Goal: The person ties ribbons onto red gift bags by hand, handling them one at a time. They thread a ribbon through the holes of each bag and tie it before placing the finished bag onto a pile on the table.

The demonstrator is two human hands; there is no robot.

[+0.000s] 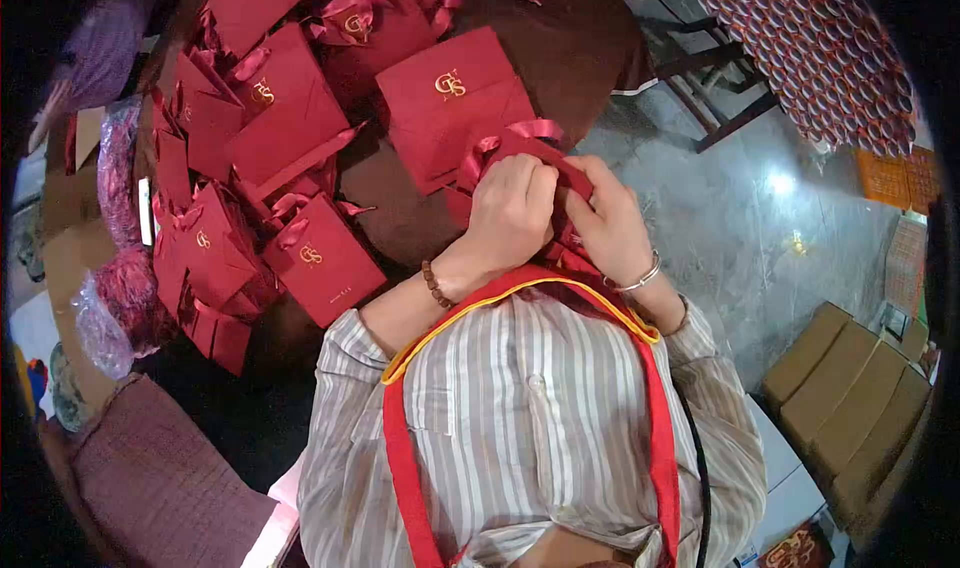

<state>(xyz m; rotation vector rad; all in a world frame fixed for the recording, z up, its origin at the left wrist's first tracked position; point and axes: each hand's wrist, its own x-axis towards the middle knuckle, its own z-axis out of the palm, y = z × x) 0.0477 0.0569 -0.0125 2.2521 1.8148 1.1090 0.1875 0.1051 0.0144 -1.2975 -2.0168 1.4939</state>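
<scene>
In front of my chest I hold a small red paper gift bag with a shiny red ribbon looped at its top. My left hand, with a brown bead bracelet at the wrist, is closed with its fingers curled at the bag's upper edge. On the other side of it my right hand, wearing a silver bangle, pinches the bag too. Both hands hide much of the bag and what the fingertips grip. Just beyond lies a larger red bag with gold lettering.
Several red ribboned bags are heaped on the dark round table to the left. Plastic-wrapped red bundles sit at the far left. Cardboard boxes stand on the right, and a wooden stool is at upper right.
</scene>
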